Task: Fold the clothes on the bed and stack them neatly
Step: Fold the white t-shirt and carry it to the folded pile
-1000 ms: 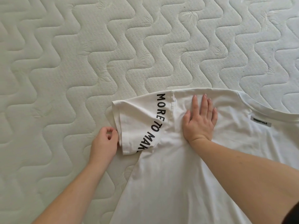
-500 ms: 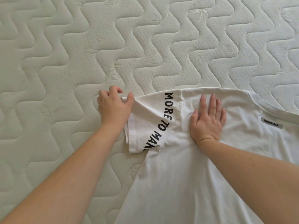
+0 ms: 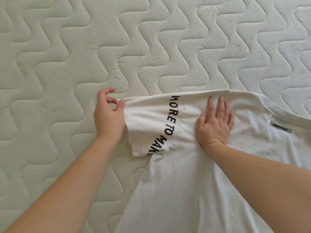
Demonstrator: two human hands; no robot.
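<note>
A white T-shirt (image 3: 185, 182) lies spread on the mattress, collar at the right with a small grey label (image 3: 280, 128). Its short sleeve (image 3: 148, 125) points left and carries black lettering "MORE TO MAK". My left hand (image 3: 108, 118) pinches the sleeve's upper hem corner between thumb and fingers and holds that edge slightly off the bed. My right hand (image 3: 216, 123) lies flat, fingers spread, pressing the shoulder area just right of the sleeve seam.
The quilted off-white mattress (image 3: 84, 56) with a wavy stitched pattern fills the view to the left and beyond the shirt. No other garment or stack shows in the frame.
My left hand moved from the sleeve's lower hem up to its upper corner, took hold of it and pulled the sleeve flatter to the left. My right hand stayed pressed on the shoulder.
</note>
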